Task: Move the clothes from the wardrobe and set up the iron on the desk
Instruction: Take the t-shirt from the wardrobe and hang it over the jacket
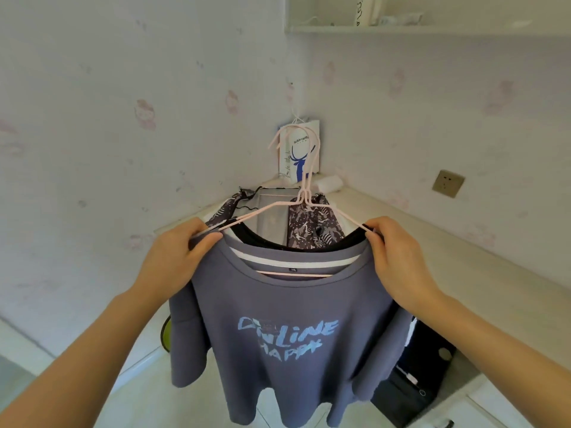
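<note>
A grey-blue T-shirt [287, 329] with pale blue lettering hangs on pink hangers [304, 168] in front of me, above the white desk [417, 251]. Behind it on the same bunch hang a black garment [336, 244] and a dark patterned one [309, 223]. My left hand [176, 257] grips the T-shirt's left shoulder and the hanger arm. My right hand [398, 261] grips the right shoulder. No iron is in sight.
A white and blue paper bag [298, 149] hangs on the wall corner behind the hangers. A wall socket [448, 183] sits at the right above the desk. A black bag [423, 378] lies on the desk at lower right. A shelf [401, 27] runs overhead.
</note>
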`<state>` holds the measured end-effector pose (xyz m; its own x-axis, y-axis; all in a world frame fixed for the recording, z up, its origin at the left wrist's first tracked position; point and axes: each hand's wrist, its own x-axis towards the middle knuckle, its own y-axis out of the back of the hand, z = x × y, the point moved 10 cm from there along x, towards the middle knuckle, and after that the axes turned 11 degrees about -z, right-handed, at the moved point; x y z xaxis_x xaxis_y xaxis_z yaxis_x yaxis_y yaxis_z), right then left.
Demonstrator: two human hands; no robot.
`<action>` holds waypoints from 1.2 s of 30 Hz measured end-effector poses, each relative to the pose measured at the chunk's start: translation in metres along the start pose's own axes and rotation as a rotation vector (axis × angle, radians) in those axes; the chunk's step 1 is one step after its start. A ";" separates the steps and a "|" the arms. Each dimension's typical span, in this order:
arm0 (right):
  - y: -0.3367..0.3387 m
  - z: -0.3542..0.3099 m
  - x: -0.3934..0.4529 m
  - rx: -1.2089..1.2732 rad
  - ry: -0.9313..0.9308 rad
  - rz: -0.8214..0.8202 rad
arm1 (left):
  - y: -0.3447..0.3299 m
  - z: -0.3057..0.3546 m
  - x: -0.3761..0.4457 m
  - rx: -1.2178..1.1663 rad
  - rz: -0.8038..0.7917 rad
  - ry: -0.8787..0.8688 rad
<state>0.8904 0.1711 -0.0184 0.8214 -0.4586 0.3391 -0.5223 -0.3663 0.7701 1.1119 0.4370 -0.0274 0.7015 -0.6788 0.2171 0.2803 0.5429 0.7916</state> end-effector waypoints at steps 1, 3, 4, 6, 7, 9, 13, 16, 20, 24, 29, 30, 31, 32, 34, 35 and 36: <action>-0.002 0.003 0.009 0.003 0.008 -0.003 | -0.001 -0.001 0.008 0.006 0.016 0.007; -0.005 0.008 0.028 0.018 0.015 -0.012 | -0.001 -0.005 0.025 0.029 0.050 0.024; -0.008 0.011 0.038 0.027 0.014 -0.018 | 0.000 -0.007 0.033 0.058 0.070 0.031; -0.012 0.016 0.059 0.039 0.019 -0.022 | 0.003 -0.011 0.051 0.116 0.106 0.039; -0.013 0.017 0.068 0.038 0.024 -0.019 | 0.005 -0.012 0.059 0.135 0.120 0.037; -0.016 0.019 0.089 0.034 0.032 -0.012 | 0.009 -0.014 0.079 0.162 0.139 0.022; -0.025 0.024 0.142 0.047 0.039 0.017 | 0.016 -0.028 0.133 0.179 0.143 -0.007; -0.032 0.029 0.186 0.039 0.032 0.052 | 0.018 -0.043 0.177 0.165 0.149 -0.010; -0.046 0.040 0.245 -0.001 0.022 0.064 | 0.012 -0.065 0.237 0.127 0.123 -0.010; -0.069 0.060 0.292 0.014 -0.007 0.047 | -0.004 -0.098 0.292 0.003 0.023 -0.003; -0.095 0.087 0.338 -0.003 -0.050 0.023 | -0.031 -0.134 0.340 -0.137 -0.085 0.019; -0.101 0.093 0.345 -0.005 -0.058 0.017 | -0.039 -0.141 0.347 -0.143 -0.114 0.020; -0.107 0.099 0.352 -0.009 -0.064 0.010 | -0.047 -0.149 0.354 -0.136 -0.144 0.025; -0.112 0.105 0.359 -0.012 -0.068 0.002 | -0.055 -0.157 0.359 -0.126 -0.177 0.035; -0.122 0.119 0.373 -0.011 -0.084 -0.017 | -0.074 -0.175 0.369 -0.129 -0.245 0.080; -0.127 0.127 0.380 -0.008 -0.095 -0.030 | -0.083 -0.184 0.373 -0.149 -0.276 0.109; -0.133 0.135 0.388 -0.005 -0.104 -0.042 | -0.092 -0.192 0.377 -0.169 -0.301 0.134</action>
<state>1.2473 -0.0674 -0.0626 0.8142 -0.5248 0.2483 -0.4864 -0.3831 0.7852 1.4764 0.2262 -0.1286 0.6478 -0.7557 -0.0963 0.5834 0.4107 0.7007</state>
